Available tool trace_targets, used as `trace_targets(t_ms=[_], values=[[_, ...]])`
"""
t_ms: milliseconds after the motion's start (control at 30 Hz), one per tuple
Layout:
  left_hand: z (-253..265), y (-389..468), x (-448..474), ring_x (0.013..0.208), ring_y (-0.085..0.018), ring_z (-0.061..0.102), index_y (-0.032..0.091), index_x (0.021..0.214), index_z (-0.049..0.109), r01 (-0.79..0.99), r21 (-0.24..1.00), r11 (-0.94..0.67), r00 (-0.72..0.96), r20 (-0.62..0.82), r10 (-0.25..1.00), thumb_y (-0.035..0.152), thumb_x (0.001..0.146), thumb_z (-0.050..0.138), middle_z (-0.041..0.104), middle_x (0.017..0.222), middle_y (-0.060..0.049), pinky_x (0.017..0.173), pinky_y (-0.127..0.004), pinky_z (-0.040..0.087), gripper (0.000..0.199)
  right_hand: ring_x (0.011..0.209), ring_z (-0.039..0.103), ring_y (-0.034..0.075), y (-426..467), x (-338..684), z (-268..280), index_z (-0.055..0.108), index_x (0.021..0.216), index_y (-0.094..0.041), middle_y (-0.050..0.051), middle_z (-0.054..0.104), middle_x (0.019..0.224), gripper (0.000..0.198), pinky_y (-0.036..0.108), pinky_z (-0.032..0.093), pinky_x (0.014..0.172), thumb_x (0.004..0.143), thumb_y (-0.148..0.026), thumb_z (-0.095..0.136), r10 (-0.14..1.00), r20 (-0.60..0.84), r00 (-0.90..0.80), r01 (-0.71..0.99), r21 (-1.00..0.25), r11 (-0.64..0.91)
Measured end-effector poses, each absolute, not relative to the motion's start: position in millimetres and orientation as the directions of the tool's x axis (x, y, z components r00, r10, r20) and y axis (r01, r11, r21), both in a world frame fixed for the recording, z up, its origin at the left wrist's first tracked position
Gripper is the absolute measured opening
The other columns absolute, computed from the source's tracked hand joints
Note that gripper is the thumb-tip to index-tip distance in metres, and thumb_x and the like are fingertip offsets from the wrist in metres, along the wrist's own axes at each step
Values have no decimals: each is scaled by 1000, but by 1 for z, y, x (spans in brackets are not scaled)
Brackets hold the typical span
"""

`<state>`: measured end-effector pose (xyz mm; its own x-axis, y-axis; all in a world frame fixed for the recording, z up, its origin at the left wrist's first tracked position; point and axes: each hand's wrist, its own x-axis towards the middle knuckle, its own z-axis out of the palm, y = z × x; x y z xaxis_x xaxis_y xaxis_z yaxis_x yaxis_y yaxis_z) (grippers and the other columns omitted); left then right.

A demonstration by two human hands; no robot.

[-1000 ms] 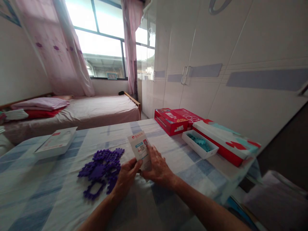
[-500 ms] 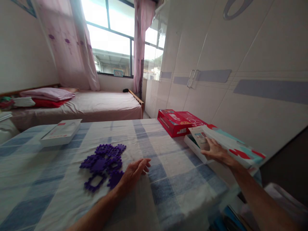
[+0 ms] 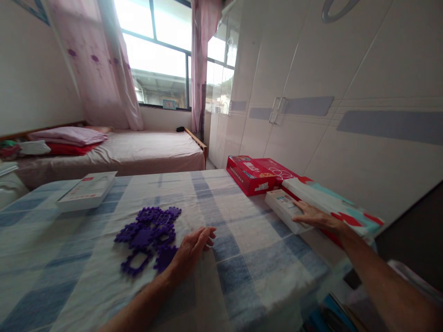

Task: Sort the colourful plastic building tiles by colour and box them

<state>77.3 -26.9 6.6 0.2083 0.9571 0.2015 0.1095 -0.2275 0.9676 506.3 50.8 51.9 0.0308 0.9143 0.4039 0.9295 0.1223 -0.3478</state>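
My right hand [image 3: 316, 216] lies with fingers stretched over the shut lid of a small white box [image 3: 282, 207] on the right of the table. It presses or rests on the lid without gripping it. My left hand [image 3: 196, 240] rests on the checked cloth, fingers relaxed, slightly bent and holding nothing. Beside its wrist, a pile of purple notched interlocking pieces [image 3: 142, 237] lies flat. Some of these are solid squares and others are open frames. My left forearm partly covers the nearest piece.
Red boxes [image 3: 247, 177] and a long white, red and teal box [image 3: 332, 203] line the table's right edge. A white box part [image 3: 88, 193] sits at the far left. Blue-and-white cloth [image 3: 238, 258] covers the table. Beyond are a bed [image 3: 145, 152] and a wardrobe [image 3: 308, 78].
The white box's lid, tilted up before with a dark gap under it, is now down and shut under my right hand. My left hand and the purple pieces have stayed in place.
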Motion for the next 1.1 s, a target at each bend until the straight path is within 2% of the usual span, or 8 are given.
trace_targets(t_ms=[100,200,400,533,733,900,1000,1100], values=[[7,-26,77,74,-15,61,14,100,65,123,964,-234,221,204,954,46,91,37,64,88,-7,64,-26,50,44,122,46,25,49,516,55,59,121,-11,20,50,129,59,28,38,91,76,-49,56,981,164,-106,926,-343,158],[9,-28,76,72,-14,60,15,100,65,156,936,-317,223,279,934,41,93,35,64,87,-6,63,-25,50,40,125,43,28,48,516,56,53,127,-11,20,46,133,63,34,36,96,79,-51,50,985,133,-106,951,-276,140],[29,-50,78,78,-14,61,16,106,62,153,751,-643,171,620,765,25,92,41,62,92,-8,72,-27,50,27,124,42,36,43,463,58,53,125,-15,19,43,136,57,48,36,97,79,-49,45,884,466,-45,987,-116,111],[53,-58,81,74,-13,62,15,106,62,88,742,-665,68,662,747,21,91,42,62,98,-10,65,-25,52,26,121,46,30,51,404,54,51,121,-22,14,49,131,48,44,38,100,82,-47,41,793,580,-187,915,-190,355],[84,-30,30,76,-13,63,15,104,61,120,830,-544,-184,557,810,23,84,47,64,97,-8,63,-23,54,26,116,51,28,67,324,23,53,116,-17,12,53,125,47,46,41,98,81,-43,38,780,582,-231,839,-288,463],[72,10,-68,75,-16,65,10,107,58,422,866,-269,-504,470,725,29,83,36,66,94,-10,69,-31,55,38,115,52,25,66,304,-5,56,113,-17,12,52,125,41,44,43,98,84,-37,36,791,525,-313,802,-301,516],[61,23,-126,103,-22,58,12,112,56,557,824,-100,-597,482,642,32,81,39,59,115,-13,90,-37,48,40,114,54,24,63,305,-10,57,111,-20,10,52,126,37,44,45,97,84,-35,37,790,504,-350,792,-290,537],[53,32,-172,133,-31,29,14,124,47,645,753,128,-663,468,584,39,74,55,37,140,-17,108,-45,27,57,111,56,24,63,306,-11,58,109,-20,10,54,124,36,44,47,95,84,-36,38,777,521,-354,787,-283,548]])
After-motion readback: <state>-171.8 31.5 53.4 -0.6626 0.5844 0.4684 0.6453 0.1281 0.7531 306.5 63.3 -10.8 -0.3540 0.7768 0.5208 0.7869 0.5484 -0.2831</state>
